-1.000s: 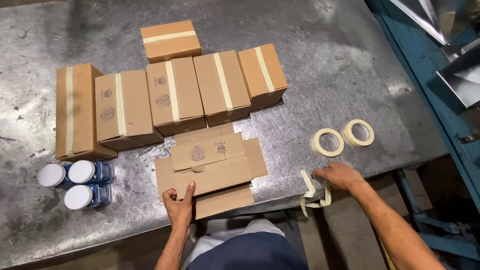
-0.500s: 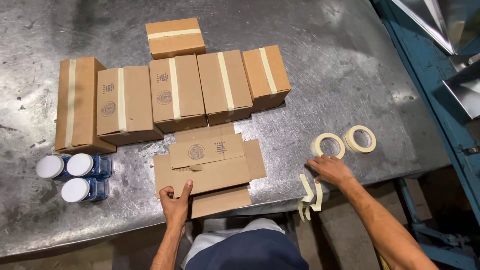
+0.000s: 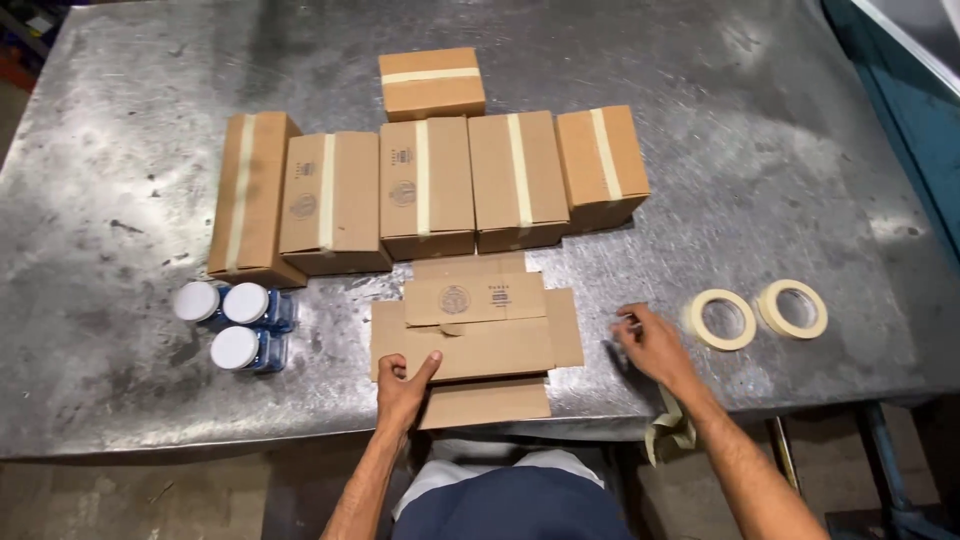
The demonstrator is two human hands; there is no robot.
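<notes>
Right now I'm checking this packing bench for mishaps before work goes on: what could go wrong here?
The flat cardboard box overhangs the near edge of the metal table; only the left hand pins it, so it might slide off. Strips of tape hang off the edge under the right forearm and could stick to the arm. The three white-capped jars stand close to the sealed boxes, so shifting a box might knock them over.

The right hand (image 3: 650, 345) blurs over something small, perhaps a pen; its grip is unclear.
</notes>
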